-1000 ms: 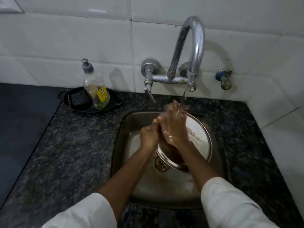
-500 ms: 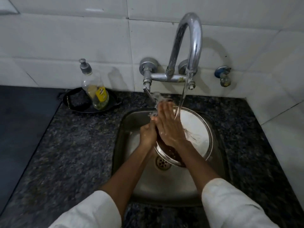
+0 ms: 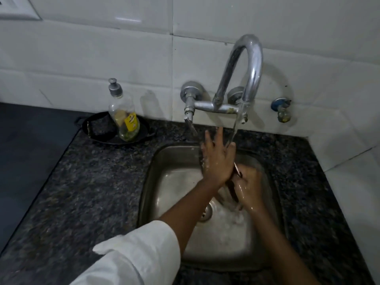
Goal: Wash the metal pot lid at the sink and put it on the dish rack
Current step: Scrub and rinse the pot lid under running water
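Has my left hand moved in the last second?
Yes: the left hand has moved back and right, toward the tap, now reaching its stream.

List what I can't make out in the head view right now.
Head view, pot lid: turned edge-on, both faces hidden by the left hand and right hand.
Head view, right hand's grip: fingertips lost in blur and running water.
Head view, dish rack: outside the frame.

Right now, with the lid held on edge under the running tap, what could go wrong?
1. The lid stands on edge between a flat left hand and a gripping right hand, both wet; it could slip and clatter into the sink.
2. The stream strikes the left hand, so it may splash the countertop or the white sleeve.
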